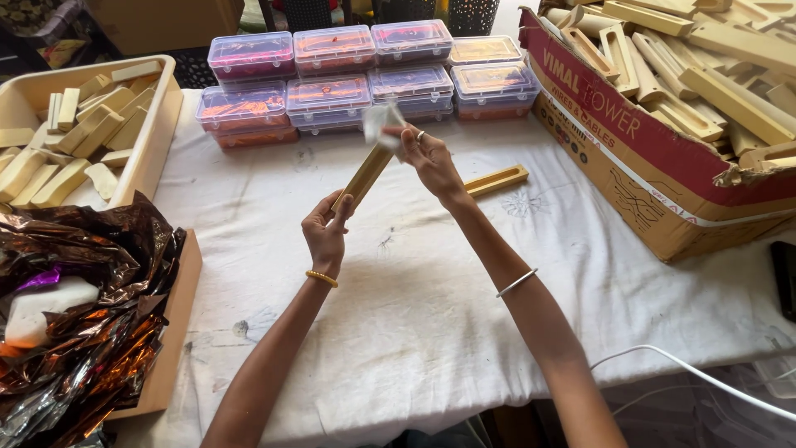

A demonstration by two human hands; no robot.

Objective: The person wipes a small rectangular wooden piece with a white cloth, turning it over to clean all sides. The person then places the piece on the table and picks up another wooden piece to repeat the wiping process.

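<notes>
My left hand (326, 229) grips the lower end of a long yellow wooden stick (366, 173), held tilted above the white cloth. My right hand (429, 159) is at the stick's upper end, pinching a small white cloth or paper piece (380, 122) against it. A ring shows on the right hand, with a bangle on each wrist. A second yellow slotted wooden piece (497, 180) lies on the cloth just right of my right wrist.
Clear plastic boxes (328, 98) with coloured contents are stacked at the back. A cardboard box (655, 178) of wooden pieces stands right. A cream tray (156, 137) of wooden blocks sits left, crumpled shiny foil (91, 315) below it. A white cable (696, 373) crosses the near right edge.
</notes>
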